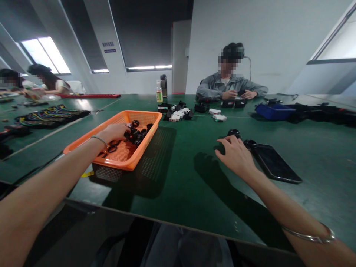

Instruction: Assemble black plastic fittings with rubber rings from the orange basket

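My left hand point(116, 132) reaches into an orange plastic basket point(128, 165), its fingers curled down onto a heap of small black plastic parts point(137, 136), some ring-shaped. The fingertips are partly hidden among the parts, so the piece in them shows poorly. Over the table at the right, my right hand point(236, 155) is open, thumb and forefinger apart. Just beyond its fingers lies a black round part point(233, 132); whether they touch I cannot tell. Another black ring-like part point(250, 142) lies beside the hand, by a black smartphone point(275, 163).
White and black parts point(179, 114) lie in a pile mid-table, with a bottle point(159, 92) behind. Across the table a person point(222, 83) handles black parts. A blue bin point(274, 110) stands at right, bundled cables point(52, 115) at left. The table's front edge point(167, 222) is near me.
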`<action>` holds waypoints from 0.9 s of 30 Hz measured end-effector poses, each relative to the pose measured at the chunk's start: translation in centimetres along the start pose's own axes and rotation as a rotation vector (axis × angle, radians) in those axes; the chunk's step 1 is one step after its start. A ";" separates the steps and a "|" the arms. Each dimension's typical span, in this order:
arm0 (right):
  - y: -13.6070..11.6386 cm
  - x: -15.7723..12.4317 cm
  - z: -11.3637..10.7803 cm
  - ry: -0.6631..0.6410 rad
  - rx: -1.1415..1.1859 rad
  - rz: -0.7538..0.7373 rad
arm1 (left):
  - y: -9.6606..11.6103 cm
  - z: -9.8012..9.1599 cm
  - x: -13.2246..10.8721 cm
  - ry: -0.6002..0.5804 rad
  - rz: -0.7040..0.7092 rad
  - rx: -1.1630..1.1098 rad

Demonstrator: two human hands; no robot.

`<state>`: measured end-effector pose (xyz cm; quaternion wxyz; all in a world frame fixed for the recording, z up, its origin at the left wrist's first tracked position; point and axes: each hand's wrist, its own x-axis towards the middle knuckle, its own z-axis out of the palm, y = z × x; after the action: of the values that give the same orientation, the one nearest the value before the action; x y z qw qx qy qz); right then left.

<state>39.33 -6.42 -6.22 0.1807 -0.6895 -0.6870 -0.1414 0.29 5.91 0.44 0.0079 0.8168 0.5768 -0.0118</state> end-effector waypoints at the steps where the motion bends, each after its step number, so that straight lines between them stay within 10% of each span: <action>1: 0.0 0.0 0.1 0.005 0.012 -0.002 | 0.1 -0.3 -0.2 -0.001 -0.020 0.072; 7: -0.5 -0.1 0.3 0.116 0.209 -0.089 | 3.7 -3.5 -2.0 0.375 -0.182 -0.116; 12: -1.6 -0.2 0.0 -0.152 0.825 -0.042 | 12.7 -4.5 -4.6 0.392 0.180 -0.584; 15: -2.3 -0.7 -0.1 -0.591 1.343 0.030 | 17.8 -2.6 -5.8 0.264 0.547 -0.548; 19: -3.1 -1.5 0.1 -0.894 1.692 0.084 | 21.1 1.5 -5.2 0.168 0.647 -0.484; 27: -3.2 -0.7 0.5 -0.666 1.732 0.438 | 20.7 7.2 -2.1 0.212 0.348 -0.790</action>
<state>36.14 -6.84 -6.79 0.4463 -0.4345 -0.4247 0.6570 19.00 -3.14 -6.76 0.2622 0.8327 0.3885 0.2949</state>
